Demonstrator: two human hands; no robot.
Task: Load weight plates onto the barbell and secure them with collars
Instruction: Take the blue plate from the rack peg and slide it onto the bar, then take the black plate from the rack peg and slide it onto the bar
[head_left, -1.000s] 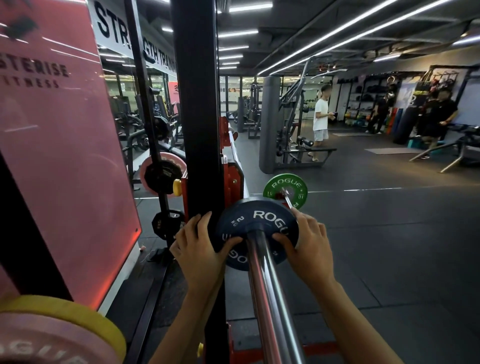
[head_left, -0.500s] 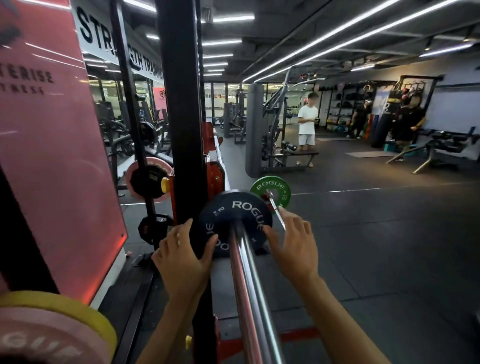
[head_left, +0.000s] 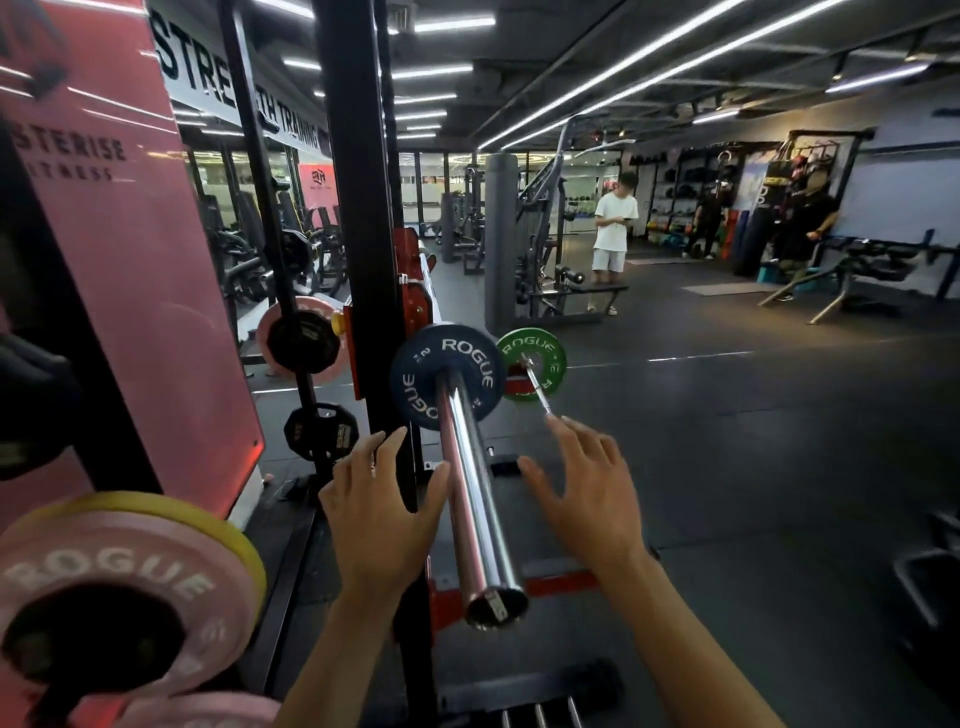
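Hands first: the left hand (head_left: 382, 506) and the right hand (head_left: 587, 496) are both open, fingers spread out, holding nothing. They float one on each side of the shiny bar sleeve (head_left: 472, 499), close to it but not touching it. A bit farther up the bar sleeve sits the dark blue plate (head_left: 418, 382), pushed all the way in toward the black rack post (head_left: 363, 234). No collar shows on the bar sleeve, and the bare end of it pokes out toward the camera. So I think the plate step for this side is done, or another plate is coming, and the locking step is not done yet. The next move likely calls for fetching a collar, or one more plate, then sliding it straight along the bar sleeve until it sits tight against the dark blue plate. I cannot see a collar anywhere near the bar sleeve. Past the dark blue plate, on the far side, a green plate (head_left: 540, 358) sits on another thin bar. Below and to the left of the bar sleeve, pink plates (head_left: 119, 582) hang on a peg. A second ago both hands were pressing on the dark blue plate; now they have let go and pulled back from it, and the whole end of the bar sleeve shows.
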